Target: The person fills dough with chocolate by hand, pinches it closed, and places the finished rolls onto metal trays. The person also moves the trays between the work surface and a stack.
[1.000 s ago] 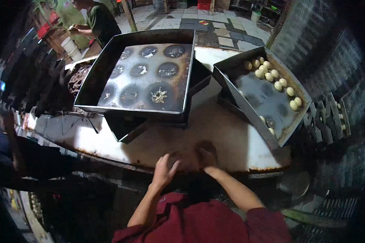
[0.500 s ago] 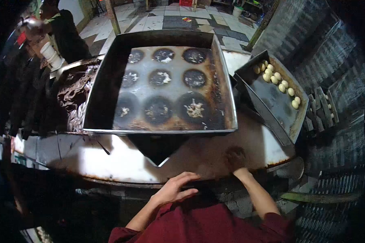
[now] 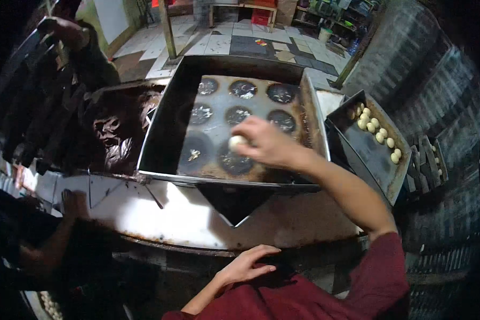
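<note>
Right hand [image 3: 269,145] pinching dough ball [image 3: 236,142] over big tray [image 3: 224,180] (none seated yet); left hand [image 3: 246,265] lying open by table [image 3: 160,213] edge.

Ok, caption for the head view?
Right hand holds a dough ball over the large dark tray; left hand sits near the table edge.

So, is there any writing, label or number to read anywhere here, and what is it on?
There are none to read.
The big tray, the small tray and the table show no lettering.
The dough ball in the right hand is plain.
The crates at the back are too small and blurred to tell.
</note>
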`<state>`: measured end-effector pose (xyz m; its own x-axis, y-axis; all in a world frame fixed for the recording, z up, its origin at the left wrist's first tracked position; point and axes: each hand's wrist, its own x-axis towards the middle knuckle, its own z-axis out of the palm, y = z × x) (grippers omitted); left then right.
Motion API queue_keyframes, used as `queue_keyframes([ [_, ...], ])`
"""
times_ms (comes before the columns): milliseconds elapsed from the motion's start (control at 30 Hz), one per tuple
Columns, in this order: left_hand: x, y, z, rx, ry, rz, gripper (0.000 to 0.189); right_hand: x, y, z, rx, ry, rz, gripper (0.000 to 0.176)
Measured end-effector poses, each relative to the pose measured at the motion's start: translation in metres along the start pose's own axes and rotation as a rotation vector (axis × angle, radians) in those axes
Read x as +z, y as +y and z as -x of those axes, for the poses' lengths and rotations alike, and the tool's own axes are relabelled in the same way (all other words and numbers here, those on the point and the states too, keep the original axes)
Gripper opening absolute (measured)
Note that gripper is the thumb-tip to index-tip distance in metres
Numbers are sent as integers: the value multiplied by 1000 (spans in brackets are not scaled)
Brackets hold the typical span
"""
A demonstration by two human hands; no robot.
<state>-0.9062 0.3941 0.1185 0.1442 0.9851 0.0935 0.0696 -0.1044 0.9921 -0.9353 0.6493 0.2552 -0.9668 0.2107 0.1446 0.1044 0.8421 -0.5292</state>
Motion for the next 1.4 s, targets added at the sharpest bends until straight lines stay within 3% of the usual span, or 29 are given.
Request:
queue_keyframes([
  [67, 10, 11, -7, -50, -29, -9, 49, 41, 31, -15, -79, -237, 186, 41],
  [133, 24, 14, -13, -106, 91, -19, 51, 21, 16, 5, -53, -193, 244, 47],
  [200, 44, 2, -13, -254, 187, 71, 58, -29, 15, 44, 46, 45, 159, 44],
  [267, 68, 0, -17, -292, 319, 184, 57, -95, 37, 113, 169, 165, -160, 35],
  [333, 98, 4, -24, -355, 523, 345, 53, -137, 111, 196, 131, 363, 97, 27],
  [400, 125, -5, -32, -328, 568, 457, 51, -165, 189, 289, 346, 153, 305, 24],
  [433, 136, -2, -36, -354, 622, 446, 51, -169, 213, 328, 507, -115, 428, 25],
  [533, 167, 10, -53, -391, 708, 479, 51, -153, 241, 394, 627, -501, 251, 33],
  [600, 176, 21, -71, -356, 531, 535, 49, -144, 229, 400, 754, -340, -24, 32],
  [633, 178, 25, -79, -383, 468, 418, 48, -139, 224, 405, 737, -342, -26, 32],
  [667, 179, 25, -84, -374, 493, 408, 48, -133, 218, 407, 727, 6, 16, 31],
  [700, 182, 23, -90, -291, 428, 409, 49, -127, 210, 403, 692, 349, 53, 30],
  [767, 192, 32, -98, -115, 375, 595, 52, -119, 139, 390, 467, 633, 51, 26],
  [833, 196, 42, -100, 21, 448, 753, 54, -67, 70, 376, 211, 606, 256, 35],
  [900, 186, 42, -78, -67, 471, 1267, 55, 3, 1, 356, -132, 380, 161, 31],
  [933, 177, 39, -49, -229, 593, 1102, 48, 35, -32, 345, -306, 208, 26, 28],
  [967, 170, 35, -20, -200, 699, 1077, 44, 54, -63, 337, -376, -31, -42, 23],
  [1000, 165, 29, 12, -175, 803, 1051, 40, 80, -85, 327, -494, 8, -124, 17],
  [1067, 167, 14, 76, -48, 955, 851, 31, 136, -118, 297, -372, 38, -470, 10],
  [1133, 183, 17, 124, -246, 1148, 785, 33, 198, -151, 249, -381, 268, -560, 7],
  [1167, 177, 14, 139, 5, 1353, 841, 37, 219, -172, 222, -296, 349, -626, 7],
  [1200, 155, 30, 164, 244, 1251, 1115, 38, 238, -190, 195, -206, 421, -688, 8],
  [1267, 136, 34, 207, 288, 1353, 1105, 40, 289, -206, 129, -293, 614, -512, 12],
  [1400, 93, 22, 255, 456, 1344, 1196, 40, 356, -151, -13, 134, 601, -268, 35],
])
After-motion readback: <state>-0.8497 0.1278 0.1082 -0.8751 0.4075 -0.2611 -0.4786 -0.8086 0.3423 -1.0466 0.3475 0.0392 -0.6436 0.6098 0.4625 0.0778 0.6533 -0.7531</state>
